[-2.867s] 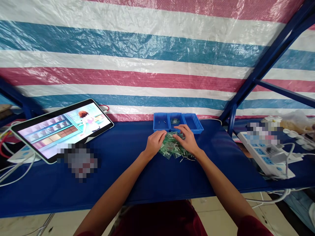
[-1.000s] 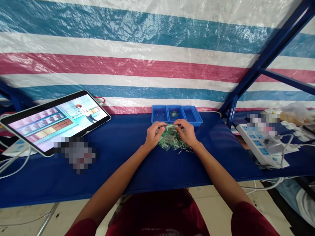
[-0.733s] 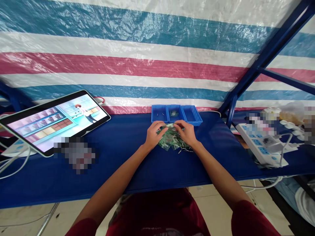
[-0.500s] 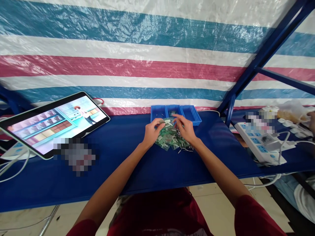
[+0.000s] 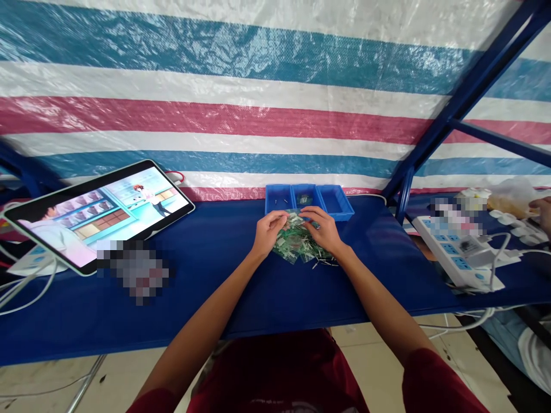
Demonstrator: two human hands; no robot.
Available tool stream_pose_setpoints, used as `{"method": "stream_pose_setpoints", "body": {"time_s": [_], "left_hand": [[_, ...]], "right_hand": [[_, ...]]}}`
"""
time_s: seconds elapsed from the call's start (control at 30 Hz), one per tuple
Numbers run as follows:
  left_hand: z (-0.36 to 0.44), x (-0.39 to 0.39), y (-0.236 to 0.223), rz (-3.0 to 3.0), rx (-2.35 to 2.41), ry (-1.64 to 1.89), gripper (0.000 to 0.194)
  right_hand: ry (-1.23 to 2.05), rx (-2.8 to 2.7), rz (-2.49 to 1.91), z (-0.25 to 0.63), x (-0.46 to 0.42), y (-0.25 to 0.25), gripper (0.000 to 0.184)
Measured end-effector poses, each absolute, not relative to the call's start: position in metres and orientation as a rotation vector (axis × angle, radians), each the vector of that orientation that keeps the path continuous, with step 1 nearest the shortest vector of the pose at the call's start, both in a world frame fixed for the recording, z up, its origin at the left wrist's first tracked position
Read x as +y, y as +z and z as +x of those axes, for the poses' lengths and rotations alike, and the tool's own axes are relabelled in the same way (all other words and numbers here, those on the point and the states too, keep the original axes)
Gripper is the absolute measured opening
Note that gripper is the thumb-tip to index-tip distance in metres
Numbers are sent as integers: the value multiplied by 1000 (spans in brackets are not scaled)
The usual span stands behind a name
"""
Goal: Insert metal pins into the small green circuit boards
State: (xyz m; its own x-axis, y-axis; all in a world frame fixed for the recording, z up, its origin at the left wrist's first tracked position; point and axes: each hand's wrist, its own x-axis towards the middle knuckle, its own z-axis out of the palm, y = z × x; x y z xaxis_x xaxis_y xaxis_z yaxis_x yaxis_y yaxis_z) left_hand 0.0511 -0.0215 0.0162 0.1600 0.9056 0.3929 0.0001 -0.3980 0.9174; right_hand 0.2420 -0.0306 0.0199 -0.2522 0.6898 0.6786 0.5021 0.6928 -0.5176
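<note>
My left hand [image 5: 269, 232] is closed, its thumb and forefinger pinched on the edge of a small clear plastic bag [image 5: 294, 218]. Opposite it, my right hand [image 5: 322, 230] has its fingers curled at the other side of the same bag, thumb below and forefinger on top. What lies inside the bag is too small to make out. Beneath both hands a heap of small clear-and-green bags [image 5: 289, 250] rests on the blue table, with thin whitish sticks [image 5: 323, 262] scattered at its right edge.
Behind the heap stands a blue three-compartment tray [image 5: 338, 202]; a few small pieces lie in its left and middle compartments. A tablet [image 5: 107, 215] leans at left beside a blurred item [image 5: 140, 272]. Power strips [image 5: 458, 258] with cables and another person's hand [image 5: 543, 212] are at right.
My right hand's fingers have shifted slightly toward the left hand, over the bag's top. The left hand stays nearly in place. The tablet's picture has changed.
</note>
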Motion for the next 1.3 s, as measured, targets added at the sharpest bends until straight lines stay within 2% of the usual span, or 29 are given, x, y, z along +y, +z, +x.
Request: {"method": "stream_pose_setpoints", "body": {"time_s": [0.17, 0.33, 0.6, 0.83, 0.97, 1.2, 1.3], "left_hand": [[47, -27, 21, 1716, 873, 1329, 41], [45, -23, 24, 2005, 991, 1434, 34], [52, -7, 27, 1940, 1069, 1371, 26], [54, -11, 15, 1803, 1093, 1407, 24], [49, -14, 12, 1721, 952, 1327, 32], [45, -24, 17, 1809, 936, 1311, 32], [44, -28, 23, 1958, 948, 1402, 40]], "right_hand": [[210, -1871, -991, 239, -37, 22, 20], [256, -1786, -1056, 237, -35, 28, 22], [417, -1849, -1078, 240, -19, 50, 20], [297, -1898, -995, 245, -29, 31, 31], [177, -1992, -921, 244, -33, 23, 36], [133, -1997, -940, 243, -32, 18, 25], [140, -1971, -948, 243, -33, 19, 22]]}}
